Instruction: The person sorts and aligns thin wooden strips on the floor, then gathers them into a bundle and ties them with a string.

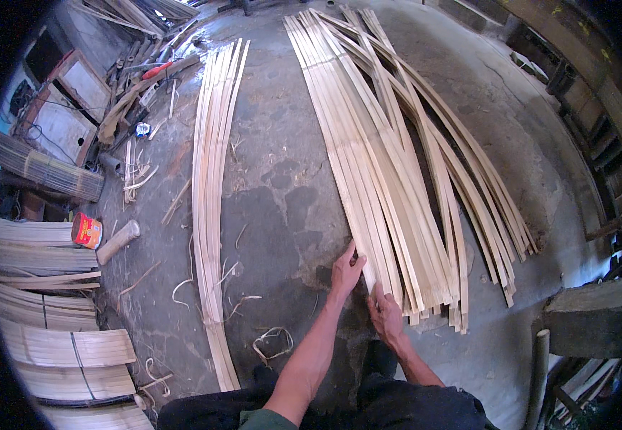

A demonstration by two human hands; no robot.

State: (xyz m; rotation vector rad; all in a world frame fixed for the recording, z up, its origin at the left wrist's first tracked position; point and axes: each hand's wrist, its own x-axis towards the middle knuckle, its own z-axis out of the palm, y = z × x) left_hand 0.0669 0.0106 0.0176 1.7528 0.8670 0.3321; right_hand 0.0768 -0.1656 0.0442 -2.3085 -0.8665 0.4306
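The left hand [348, 269] is at the near part of the outermost strip [357, 222], along the left edge of a wide row of pale wooden strips [389, 208]. Its thumb and forefinger are almost together on that edge, in what looks like a light pinch that would steady the strip without pressing on its neighbours. The right hand [386, 314] is just beside it, at the near end of the same strip. Its fingers are curled in and partly bent, but the back of the hand hides their undersides, so I cannot tell whether they grip the end or only rest against it. With one hand on the edge and the other at the tip, the pair seem well placed to control the strip's direction.

The row lies on the concrete floor [275, 193], running away from the person, probably because such long pieces need the floor's full support. Its strips are mostly side by side, while the crossed strips [461, 186] on the right fan out at angles and overlap. A narrower row [209, 165] lies well apart to the left, leaving floor between the two groups. Farther left, near a red tub [87, 231], stacked bundles [67, 349] rest at the side; dark cords [82, 365] around some of them presumably keep the pieces together.
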